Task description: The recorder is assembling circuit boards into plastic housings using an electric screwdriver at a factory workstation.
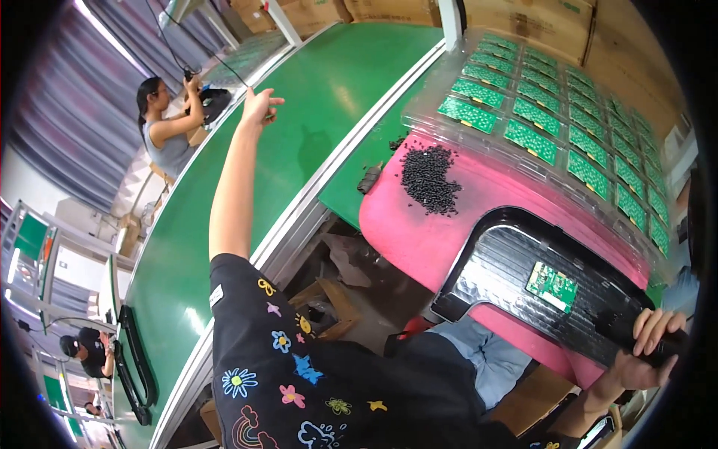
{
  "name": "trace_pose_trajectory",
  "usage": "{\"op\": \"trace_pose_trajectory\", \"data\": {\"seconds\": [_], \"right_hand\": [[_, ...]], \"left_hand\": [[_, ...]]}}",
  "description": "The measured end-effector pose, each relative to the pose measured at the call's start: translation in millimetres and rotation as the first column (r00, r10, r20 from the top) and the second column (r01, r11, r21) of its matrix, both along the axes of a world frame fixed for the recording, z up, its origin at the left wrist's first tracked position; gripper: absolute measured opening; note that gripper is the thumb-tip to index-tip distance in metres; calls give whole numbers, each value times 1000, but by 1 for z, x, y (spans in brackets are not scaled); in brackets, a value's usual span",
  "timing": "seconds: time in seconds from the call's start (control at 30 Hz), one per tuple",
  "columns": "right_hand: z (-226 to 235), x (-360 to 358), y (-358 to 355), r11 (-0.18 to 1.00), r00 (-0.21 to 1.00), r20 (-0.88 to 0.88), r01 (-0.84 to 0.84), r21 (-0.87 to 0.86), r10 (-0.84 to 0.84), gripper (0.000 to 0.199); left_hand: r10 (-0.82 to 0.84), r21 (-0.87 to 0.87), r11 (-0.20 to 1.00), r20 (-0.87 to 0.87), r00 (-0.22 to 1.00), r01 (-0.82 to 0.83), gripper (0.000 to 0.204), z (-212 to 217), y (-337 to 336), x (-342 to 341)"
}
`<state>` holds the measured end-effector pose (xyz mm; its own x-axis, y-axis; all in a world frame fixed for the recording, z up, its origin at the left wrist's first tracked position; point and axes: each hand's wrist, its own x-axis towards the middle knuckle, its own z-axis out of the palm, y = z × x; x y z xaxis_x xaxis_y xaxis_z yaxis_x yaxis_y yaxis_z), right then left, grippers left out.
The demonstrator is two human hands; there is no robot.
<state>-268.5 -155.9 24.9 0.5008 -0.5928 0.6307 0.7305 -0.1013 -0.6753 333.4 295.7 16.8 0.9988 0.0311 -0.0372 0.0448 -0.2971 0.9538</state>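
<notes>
My left hand [262, 108] is stretched out over the green conveyor belt [307, 90], a finger pointing to the right and the others partly bent. I see nothing held in it; a thin dark cable runs down from above close to it. At the lower right my right hand [643, 350] is closed around the narrow end of a curved black plastic housing [497, 258]. The housing lies hollow side up over a pink work surface [396, 243], its near edge by my lap. On its ribbed, shiny inside rests a green circuit board [552, 286].
A pile of small black parts [430, 179] is on the pink surface. Beyond it, clear plastic trays [419, 112] hold several green boards. Another black housing [134, 367] sits on the belt at left. A person [168, 127] works across the belt. A cardboard box [329, 307] is below.
</notes>
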Motion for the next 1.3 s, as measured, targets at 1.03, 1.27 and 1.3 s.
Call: {"op": "trace_pose_trajectory", "data": {"seconds": [1.03,1.27,1.3], "right_hand": [[74,84,58,961,982,79,-150,-232,173,53],[65,98,65,960,973,-35,-232,-159,230,49],[58,100,67,976,984,50,-160,-145,169,48]], "left_hand": [[-870,375,-70,430,-240,924,11,30,-292,-326],[-904,146,-282,292,-313,948,7,15,-292,-304],[-909,139,-273,285,-303,952,7,15,-289,-301]]}}
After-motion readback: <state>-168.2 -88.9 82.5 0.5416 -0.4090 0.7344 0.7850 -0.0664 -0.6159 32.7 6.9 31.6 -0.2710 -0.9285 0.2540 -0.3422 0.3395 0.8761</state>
